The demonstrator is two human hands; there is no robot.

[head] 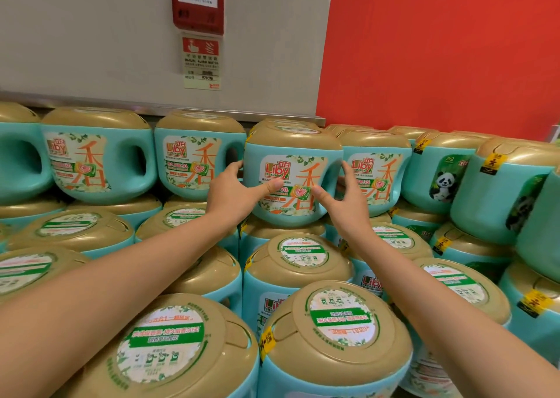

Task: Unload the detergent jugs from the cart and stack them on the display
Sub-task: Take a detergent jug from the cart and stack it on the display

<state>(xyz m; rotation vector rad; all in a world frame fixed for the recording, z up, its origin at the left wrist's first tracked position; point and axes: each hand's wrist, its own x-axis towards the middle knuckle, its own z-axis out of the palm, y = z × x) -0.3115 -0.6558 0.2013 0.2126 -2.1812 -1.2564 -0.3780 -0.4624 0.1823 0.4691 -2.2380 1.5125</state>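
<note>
The fingers [235, 167] of the left hand [233, 188] curl round the left flank of a teal detergent jug [291, 213], thumb laid flat across the front label. The fingers [348, 172] of the right hand [345, 199] wrap the right flank in the same way, thumb tip on the label's lower edge. Both hands thus clasp the jug between them, with bare forearms reaching in from the lower corners. The jug stands upright in the top row of the display [303, 264], a little forward of its neighbours, its base just above the gold lids of the tier beneath; whether it rests on them cannot be told. It has a gold domed cap, and its label reads "Liby" in red, with a large orange 香, a green pod picture and "30". Just left stands a second jug [194, 158] and beyond it a third jug [97, 155], both with the same Liby label and a handle hole on the right side. Close behind on the right, a fourth jug [378, 170] shows the same print. Further right, a panda jug [439, 173] carries a panda picture and "7+2", with a yellow sticker [422, 146] over its cap edge. The lower tiers show gold lids with round white and green labels in Chinese print. Above, on the grey wall [91, 34], hangs a red alarm box [197, 2] marked "FIRE", and under it a sign [201, 63] reading "MANUAL ALARM BUTTON" and "971078". A red wall [439, 49] fills the right.
</note>
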